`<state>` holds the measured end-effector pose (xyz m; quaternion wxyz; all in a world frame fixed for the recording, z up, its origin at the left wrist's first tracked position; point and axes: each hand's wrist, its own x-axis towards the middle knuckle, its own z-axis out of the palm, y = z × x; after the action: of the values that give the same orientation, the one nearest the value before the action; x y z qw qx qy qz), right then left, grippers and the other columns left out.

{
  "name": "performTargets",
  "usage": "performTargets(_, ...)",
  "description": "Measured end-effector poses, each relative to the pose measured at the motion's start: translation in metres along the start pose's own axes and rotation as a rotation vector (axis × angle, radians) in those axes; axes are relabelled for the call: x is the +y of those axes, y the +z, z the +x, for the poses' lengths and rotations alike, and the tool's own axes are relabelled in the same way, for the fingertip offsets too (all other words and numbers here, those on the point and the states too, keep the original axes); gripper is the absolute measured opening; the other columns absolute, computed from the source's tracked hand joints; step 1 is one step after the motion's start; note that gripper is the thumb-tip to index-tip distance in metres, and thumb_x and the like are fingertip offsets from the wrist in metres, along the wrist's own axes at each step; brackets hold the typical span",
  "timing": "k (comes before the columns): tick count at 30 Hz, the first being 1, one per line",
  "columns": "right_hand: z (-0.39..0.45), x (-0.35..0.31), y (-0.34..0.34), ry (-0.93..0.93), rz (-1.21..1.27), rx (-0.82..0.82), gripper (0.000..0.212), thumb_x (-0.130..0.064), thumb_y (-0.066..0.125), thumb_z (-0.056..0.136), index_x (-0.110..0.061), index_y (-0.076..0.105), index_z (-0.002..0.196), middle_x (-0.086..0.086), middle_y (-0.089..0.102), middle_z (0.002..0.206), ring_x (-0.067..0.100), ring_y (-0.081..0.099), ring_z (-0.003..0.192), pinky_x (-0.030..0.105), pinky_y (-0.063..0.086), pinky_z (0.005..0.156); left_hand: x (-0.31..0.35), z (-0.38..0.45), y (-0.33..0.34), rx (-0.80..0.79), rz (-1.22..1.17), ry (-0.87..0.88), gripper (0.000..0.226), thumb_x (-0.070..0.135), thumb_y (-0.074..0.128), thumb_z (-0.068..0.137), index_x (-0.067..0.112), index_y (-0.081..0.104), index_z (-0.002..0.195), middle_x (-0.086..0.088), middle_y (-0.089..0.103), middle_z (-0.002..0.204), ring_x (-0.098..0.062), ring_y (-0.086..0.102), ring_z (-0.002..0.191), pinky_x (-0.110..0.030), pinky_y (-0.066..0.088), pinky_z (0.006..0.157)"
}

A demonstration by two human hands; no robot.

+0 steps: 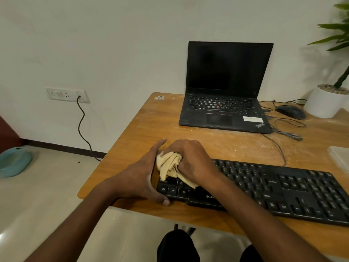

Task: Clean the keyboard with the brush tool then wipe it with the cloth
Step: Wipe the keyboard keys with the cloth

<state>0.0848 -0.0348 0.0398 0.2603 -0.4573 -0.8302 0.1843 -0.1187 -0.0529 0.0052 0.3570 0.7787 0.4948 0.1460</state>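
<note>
Now we see the black keyboard (pixel 264 188) lying along the counter's (pixel 143 129) near edge, its long axis running from the near left corner toward the right edge. Our right hand (pixel 190 159) grips the bunched yellow cloth (pixel 170 166) on the keyboard's left end, while our left hand (pixel 143 176) holds that end, fingers straight.

The right hand (pixel 190 159) holds a crumpled, soft yellow cloth (pixel 170 166) on the left end of the long black plastic keyboard (pixel 273 188). The left hand (pixel 140 176) rests flat against the keyboard's left edge (thumb at the front corner). Both lie on the brown wooden bench (pixel 151 125), near an open black laptop (pixel 224 87).
</note>
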Motion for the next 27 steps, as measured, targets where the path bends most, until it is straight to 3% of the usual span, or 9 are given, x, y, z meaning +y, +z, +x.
performTargets(2,0.004,-0.002,0.003,-0.020,-0.044,-0.003,0.046,0.006,0.070,0.078,-0.031,0.079,0.105,-0.008,0.074,0.101,0.014,0.062,0.098,0.037,0.054,0.078,0.000,0.000,0.001,0.009,-0.008,-0.013,0.160,0.054,0.105,0.051,0.070,-0.018,0.151,0.018,0.029,0.166,-0.011,0.039,0.149,-0.039,0.041,0.122)
performTargets(5,0.012,-0.003,0.003,0.041,-0.110,0.075,0.043,0.003,0.070,0.078,-0.031,0.079,0.103,-0.007,0.075,0.097,0.014,0.064,0.094,0.038,0.056,0.076,0.000,-0.001,0.000,0.005,-0.025,-0.017,0.158,0.050,0.105,0.054,0.070,-0.018,0.151,0.023,0.030,0.159,-0.009,0.042,0.144,-0.032,0.043,0.118)
performTargets(9,-0.012,-0.026,0.004,-0.073,-0.087,-0.108,0.039,0.003,0.073,0.075,-0.027,0.079,0.100,-0.007,0.073,0.096,0.012,0.064,0.088,0.026,0.049,0.067,-0.003,0.001,0.001,0.006,-0.014,0.028,0.160,0.051,0.105,0.054,0.064,-0.018,0.155,0.029,0.036,0.158,0.001,0.041,0.145,-0.033,0.040,0.121)
performTargets(11,-0.027,-0.030,-0.004,-0.100,-0.037,-0.167,0.038,0.002,0.075,0.074,-0.026,0.079,0.100,-0.008,0.073,0.099,0.008,0.063,0.088,0.022,0.049,0.070,-0.005,0.002,0.001,0.007,0.001,0.052,0.159,0.052,0.105,0.055,0.063,-0.016,0.157,0.031,0.033,0.158,0.005,0.037,0.146,-0.030,0.038,0.121)
performTargets(16,-0.015,-0.008,-0.015,0.141,-0.234,0.108,0.036,-0.003,0.073,0.082,-0.028,0.077,0.107,-0.003,0.072,0.101,0.018,0.063,0.096,0.035,0.054,0.077,-0.005,-0.001,-0.001,0.012,-0.011,0.030,0.151,0.056,0.103,0.055,0.069,-0.009,0.154,0.024,0.026,0.164,-0.006,0.038,0.147,-0.038,0.045,0.120)
performTargets(22,-0.045,-0.030,0.001,-0.095,-0.140,-0.111,0.046,-0.003,0.077,0.074,-0.026,0.075,0.114,-0.004,0.069,0.107,0.016,0.059,0.102,0.037,0.052,0.084,-0.006,0.001,0.002,0.023,0.028,0.056,0.151,0.062,0.102,0.052,0.066,-0.008,0.156,0.029,0.028,0.161,0.004,0.035,0.147,-0.034,0.039,0.122)
performTargets(27,-0.023,-0.004,-0.014,0.090,-0.231,0.099,0.046,-0.002,0.070,0.084,-0.028,0.072,0.122,-0.005,0.069,0.114,0.019,0.060,0.108,0.035,0.052,0.087,-0.009,-0.001,0.000,0.001,-0.001,0.029,0.145,0.058,0.102,0.057,0.070,-0.005,0.154,0.039,0.023,0.154,0.006,0.036,0.142,-0.021,0.044,0.111)
